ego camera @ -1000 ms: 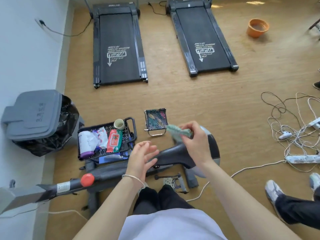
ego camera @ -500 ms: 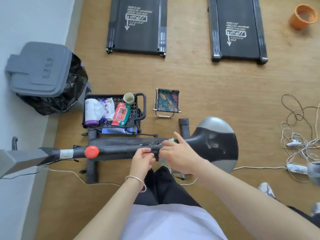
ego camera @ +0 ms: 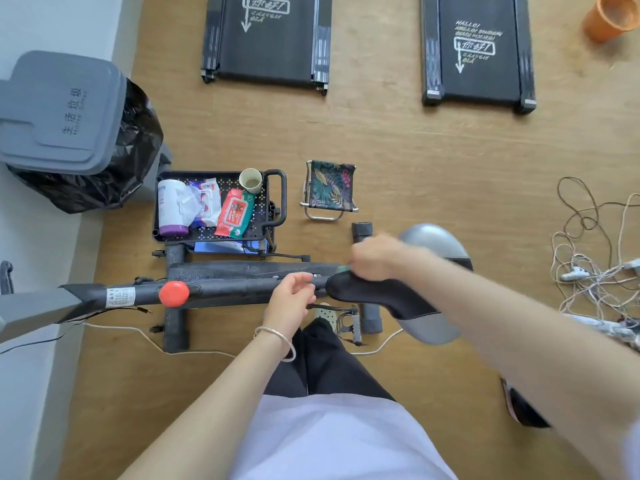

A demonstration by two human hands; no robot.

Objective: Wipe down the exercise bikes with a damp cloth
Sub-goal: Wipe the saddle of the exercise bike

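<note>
Looking straight down, the exercise bike (ego camera: 242,289) is seen in front of the person's legs, its black frame bar running left to right above the wooden floor (ego camera: 398,150), with a red knob (ego camera: 174,293) on the bar towards the left and a grey flywheel housing (ego camera: 433,237) at the right end. The right hand (ego camera: 374,258) is blurred by motion and is laid on the frame where the bar meets the housing. It is closed over the cloth (ego camera: 343,269), of which only a small green edge shows at the hand's left side, against the bar. The left hand (ego camera: 291,299) is held just beside it with the fingers loosely bent and nothing in them. The fingertips are at the bar, though whether they touch it cannot be told, and a thin bracelet (ego camera: 277,336) is worn on that wrist. Behind the bike a black tray (ego camera: 277,202) is set, in which a white bottle (ego camera: 169,209), a red wipes pack (ego camera: 234,213) and a cup (ego camera: 250,180) are kept, and a small folding stool (ego camera: 330,187) stands just to its right. Further off, two treadmills (ego camera: 266,36) lie side by side – an orange pot (ego camera: 609,15) to their right. A grey lidded bin (ego camera: 59,112) stands by the wall at the left, and tangled cables (ego camera: 588,254) are spread over the floor at the right.
</note>
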